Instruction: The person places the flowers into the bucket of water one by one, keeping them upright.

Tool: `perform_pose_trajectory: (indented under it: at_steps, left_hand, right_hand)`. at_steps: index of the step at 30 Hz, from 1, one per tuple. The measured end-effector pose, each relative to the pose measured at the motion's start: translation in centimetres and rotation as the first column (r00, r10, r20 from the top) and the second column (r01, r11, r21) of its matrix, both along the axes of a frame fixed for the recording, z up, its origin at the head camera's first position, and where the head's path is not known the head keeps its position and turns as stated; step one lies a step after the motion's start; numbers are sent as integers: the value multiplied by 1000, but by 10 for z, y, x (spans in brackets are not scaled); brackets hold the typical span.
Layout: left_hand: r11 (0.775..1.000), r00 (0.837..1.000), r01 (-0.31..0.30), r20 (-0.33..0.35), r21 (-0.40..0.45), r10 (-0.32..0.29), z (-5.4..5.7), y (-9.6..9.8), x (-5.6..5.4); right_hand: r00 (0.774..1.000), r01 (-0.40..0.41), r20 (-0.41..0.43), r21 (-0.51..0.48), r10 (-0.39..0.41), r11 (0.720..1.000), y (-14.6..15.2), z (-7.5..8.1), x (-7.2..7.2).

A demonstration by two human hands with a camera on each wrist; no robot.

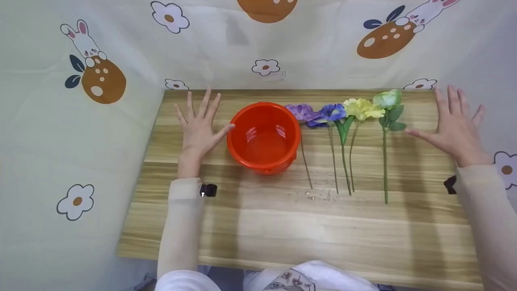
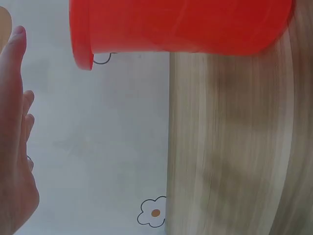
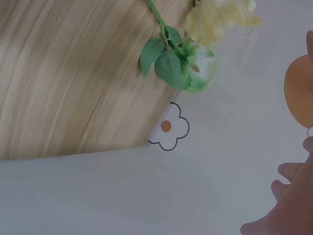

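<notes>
Bucket (image 1: pixel 264 139) and flowers (image 1: pixel 359 109) lie between the two spread hands (image 1: pixel 198 131) (image 1: pixel 459 129).

Reaching forward with left arm (image 1: pixel 181 226) and right arm (image 1: pixel 490 218), both sleeved nearly to the wrists (image 1: pixel 189 165), held well apart and leaning slightly inward up the head view. Spreading left hand (image 1: pixel 197 131) wide, with fingers (image 1: pixel 204 104) straight and fanned toward the top of the view and left thumb (image 1: pixel 223 133) stretched inward. Likewise splaying right hand (image 1: pixel 458 127), with straight fingers pointing up the view and right thumb (image 1: pixel 422 135) extended inward. In each wrist view, cut off at the edge, showing only part of the hand.
</notes>
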State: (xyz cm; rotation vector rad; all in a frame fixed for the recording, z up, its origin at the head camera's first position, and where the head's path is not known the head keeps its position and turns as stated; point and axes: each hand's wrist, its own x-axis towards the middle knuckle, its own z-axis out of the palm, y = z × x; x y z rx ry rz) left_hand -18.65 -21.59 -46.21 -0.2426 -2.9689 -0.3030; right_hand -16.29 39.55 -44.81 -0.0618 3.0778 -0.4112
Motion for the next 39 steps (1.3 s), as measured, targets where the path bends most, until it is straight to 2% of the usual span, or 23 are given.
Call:
perform_pose_trajectory:
  at_steps: [12,18,25,31,35,39]
  left_hand:
    - [993,999,28,-29,117,-24,-17,6,27]
    - [989,1000,30,-7,147,-29,-29,10,45]
    - [973,998,66,0,223,-68,-42,15,60]
    - [942,994,99,6,321,-106,-50,18,67]
    - [924,994,107,-5,368,-114,-53,19,68]
    - [915,994,101,-7,391,-107,-56,19,68]
  right_hand:
    - [1000,-9,11,-60,10,998,-2,-25,9]
    - [1000,-8,17,-88,9,996,-3,-38,10]
    - [999,-1,37,-128,5,992,-4,-49,12]
    - [999,2,50,-161,6,987,-7,-56,14]
    - [997,6,80,-173,8,985,-8,-61,14]
    - [993,15,121,-189,8,982,-9,-66,13]
